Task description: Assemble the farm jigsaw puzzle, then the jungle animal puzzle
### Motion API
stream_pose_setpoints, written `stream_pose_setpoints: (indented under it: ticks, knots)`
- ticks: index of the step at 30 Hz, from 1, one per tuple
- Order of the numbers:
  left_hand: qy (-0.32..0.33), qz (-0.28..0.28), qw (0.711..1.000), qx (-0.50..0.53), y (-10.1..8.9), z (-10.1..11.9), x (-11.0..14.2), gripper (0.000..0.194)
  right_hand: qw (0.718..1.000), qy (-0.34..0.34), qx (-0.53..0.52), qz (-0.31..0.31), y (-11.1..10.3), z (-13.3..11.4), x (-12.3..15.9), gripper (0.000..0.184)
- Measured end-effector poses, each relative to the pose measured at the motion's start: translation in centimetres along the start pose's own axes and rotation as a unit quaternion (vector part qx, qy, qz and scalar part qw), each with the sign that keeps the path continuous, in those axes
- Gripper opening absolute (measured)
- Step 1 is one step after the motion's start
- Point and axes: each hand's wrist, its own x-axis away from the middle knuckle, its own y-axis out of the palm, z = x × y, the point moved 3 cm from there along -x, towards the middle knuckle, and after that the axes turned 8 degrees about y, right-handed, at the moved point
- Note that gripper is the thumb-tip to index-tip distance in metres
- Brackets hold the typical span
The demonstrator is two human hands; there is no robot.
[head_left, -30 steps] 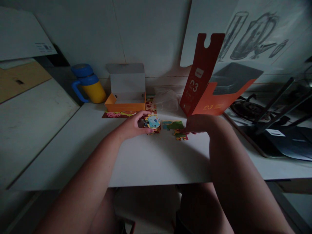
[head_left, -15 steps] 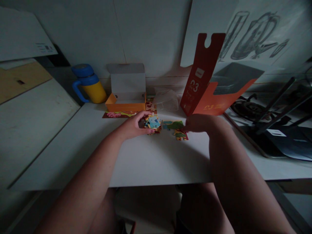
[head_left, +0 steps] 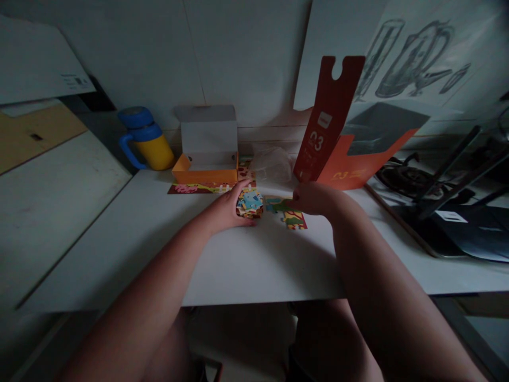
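My left hand [head_left: 226, 211] curves around a small pile of jigsaw puzzle pieces [head_left: 250, 201] on the table, a light-blue piece on top. Its thumb and fingers are spread to either side of the pile. My right hand [head_left: 312, 199] is curled closed, its fingertips over a few joined puzzle pieces [head_left: 295, 219] in green, blue, yellow and red. The hand covers part of them, and whether its fingers pinch a piece is hidden.
Behind the hands are an open orange box [head_left: 207, 175], a colourful printed strip [head_left: 191, 188] and a clear plastic bag [head_left: 272, 162]. A blue-and-yellow jug [head_left: 153, 146] stands left. A tall orange carton [head_left: 350, 170] and a black device [head_left: 449, 228] stand right on the white table [head_left: 246, 270].
My left hand has lowered the pieces onto the pile and its fingers have opened wider around them. My right hand has moved slightly left over the joined pieces.
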Motion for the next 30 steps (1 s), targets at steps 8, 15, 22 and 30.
stream_pose_setpoints:
  ticks: [8,15,22,30]
  knots:
    - [0.006,-0.02,0.999,-0.026,-1.2,-0.1,0.1,0.092,0.998,0.023,0.052,0.015,-0.7,-1.3,0.6,0.05]
    - [-0.028,-0.007,0.996,-0.089,-3.2,-1.7,1.1,0.085,0.997,0.017,0.053,0.052,-0.4,-1.6,0.3,0.047]
    - [-0.04,-0.023,0.997,-0.06,-3.3,-1.1,1.0,0.081,0.983,-0.124,-0.048,0.129,-0.2,-5.3,1.0,0.028]
    - [-0.056,-0.053,0.997,-0.033,-3.6,-0.7,1.2,0.093,0.97,-0.203,0.001,0.136,1.1,-8.7,1.6,0.027]
